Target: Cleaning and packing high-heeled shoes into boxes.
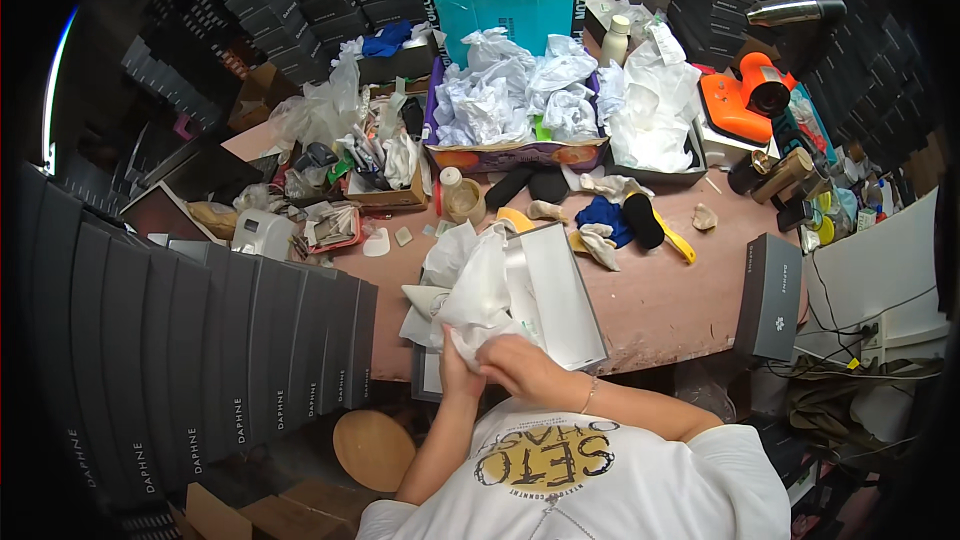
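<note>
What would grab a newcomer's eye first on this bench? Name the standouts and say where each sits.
Front and centre, the left hand and right hand grip white tissue paper beside an open white shoe box at the table's near edge. Behind it, a box of crumpled white paper fills the far middle, with an orange handheld tool to its right. A row of dark grey boxes stands along the left.
</note>
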Tool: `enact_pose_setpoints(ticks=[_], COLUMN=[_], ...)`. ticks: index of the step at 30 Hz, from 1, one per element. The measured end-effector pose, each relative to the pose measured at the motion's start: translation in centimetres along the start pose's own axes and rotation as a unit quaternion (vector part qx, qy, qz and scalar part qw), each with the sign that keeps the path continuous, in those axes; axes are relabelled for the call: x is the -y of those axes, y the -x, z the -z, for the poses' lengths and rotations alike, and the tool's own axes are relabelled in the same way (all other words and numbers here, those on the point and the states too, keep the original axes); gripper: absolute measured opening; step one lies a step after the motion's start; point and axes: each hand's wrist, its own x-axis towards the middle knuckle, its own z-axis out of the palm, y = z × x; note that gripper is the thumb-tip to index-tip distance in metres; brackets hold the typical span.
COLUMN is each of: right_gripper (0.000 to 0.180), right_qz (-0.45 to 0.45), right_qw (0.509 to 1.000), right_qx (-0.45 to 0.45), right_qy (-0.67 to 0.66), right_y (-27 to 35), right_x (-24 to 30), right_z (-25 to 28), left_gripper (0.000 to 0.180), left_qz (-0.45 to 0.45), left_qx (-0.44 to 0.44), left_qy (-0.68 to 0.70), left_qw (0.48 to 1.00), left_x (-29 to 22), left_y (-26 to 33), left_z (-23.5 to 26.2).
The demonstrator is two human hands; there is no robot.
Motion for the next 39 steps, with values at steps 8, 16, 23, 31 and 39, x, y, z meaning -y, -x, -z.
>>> enact_pose_setpoints(ticks=[8,16,23,31,39], right_gripper=[0.016,0.025,0.042,0.038,0.033], right_qz=[0.088,-0.306,-0.067,-0.162,-0.368], right_qw=[0.981,0.806,0.996,0.985,0.833], right_qx=[-0.129,0.145,-0.035,-0.039,-0.391], right_qy=[0.112,-0.485,0.053,-0.051,-0.137], right_y=[-4.1,1.2,1.3,6.4,12.4], right_x=[-4.3,2.5,-1.8,-4.2,-9.4], right_z=[4.5,7.0,13.8,12.3,16.8], left_gripper=[0.054,0.052,0.056,0.058,0.035], left_qz=[0.017,0.044,0.157,0.021,-0.488], left_qx=[0.025,0.08,0.263,0.079,0.227], left_qy=[-0.047,-0.005,-0.041,-0.109,-0.516], left_qw=[0.998,0.996,0.951,0.991,0.667], left_x=[-1.6,-1.0,-5.6,-8.0,-7.1], left_y=[1.0,-1.0,-1.0,-2.0,1.5], left_z=[-0.1,-0.1,-3.0,0.5,-11.5])
